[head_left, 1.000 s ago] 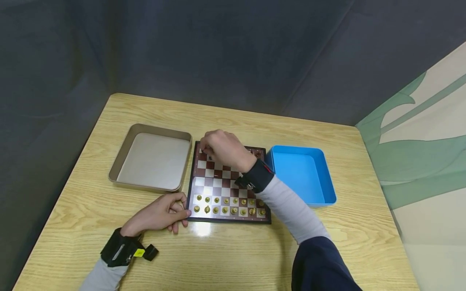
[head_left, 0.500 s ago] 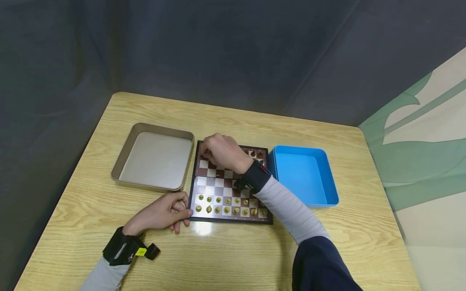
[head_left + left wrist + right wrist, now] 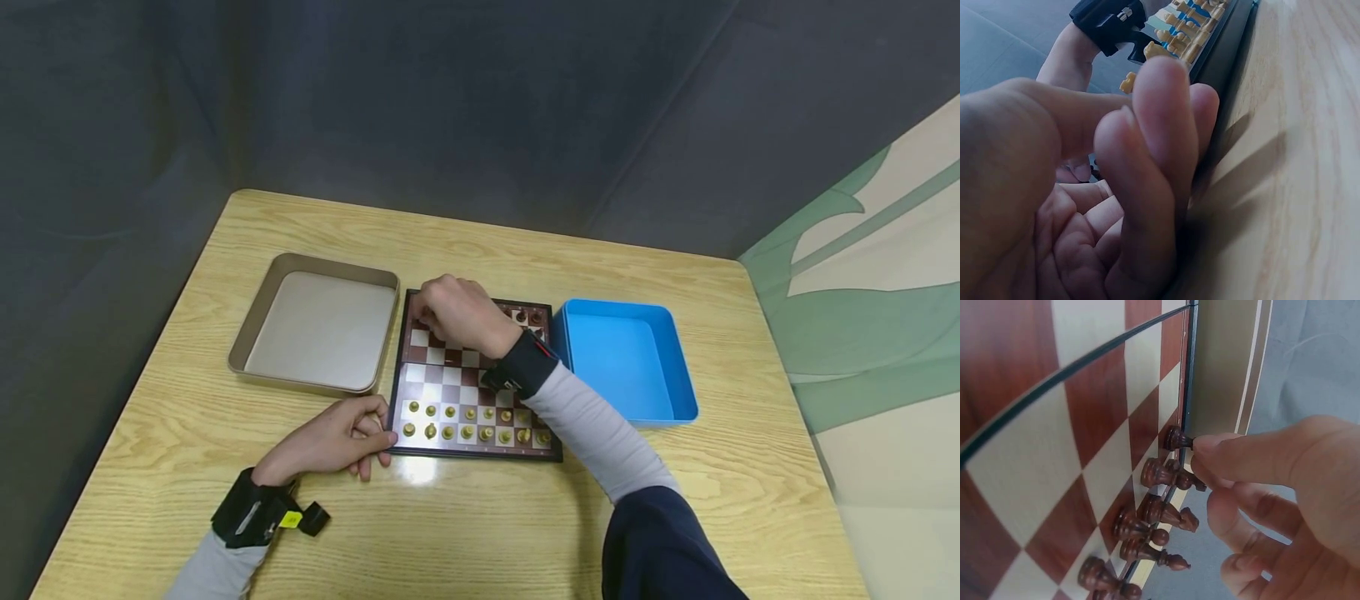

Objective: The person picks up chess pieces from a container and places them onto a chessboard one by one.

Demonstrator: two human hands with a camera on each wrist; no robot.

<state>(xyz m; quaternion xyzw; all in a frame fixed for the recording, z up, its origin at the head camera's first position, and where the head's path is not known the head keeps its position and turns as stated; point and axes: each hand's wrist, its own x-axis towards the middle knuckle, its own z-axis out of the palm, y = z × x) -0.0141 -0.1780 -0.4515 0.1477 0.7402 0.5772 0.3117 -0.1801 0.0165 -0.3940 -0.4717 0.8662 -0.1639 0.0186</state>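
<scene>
A chessboard (image 3: pixel 431 375) lies flat on the table, with two rows of gold chess pieces (image 3: pixel 448 431) along its near side. My right hand (image 3: pixel 465 315) reaches over the far left corner. In the right wrist view, its thumb and finger pinch the top of a dark brown pawn (image 3: pixel 1175 439) whose base meets an edge square; its head is hidden. Several dark pieces (image 3: pixel 1169 515), among them a knight, stand beside it. At the near left corner, my left hand (image 3: pixel 330 437) holds the board's edge, thumb on top and the other fingers curled beside it.
A beige metal tray (image 3: pixel 238 350) sits left of the board. To its right, a blue plastic box (image 3: pixel 678 375) stands close to the edge. The wooden table (image 3: pixel 480 533) ends at dark curtains behind, with a green and white cloth at the right.
Between one second and half a second ago, my right hand lowered slightly at the far left corner; since then it has stayed still. My left hand keeps its place on the chessboard's corner.
</scene>
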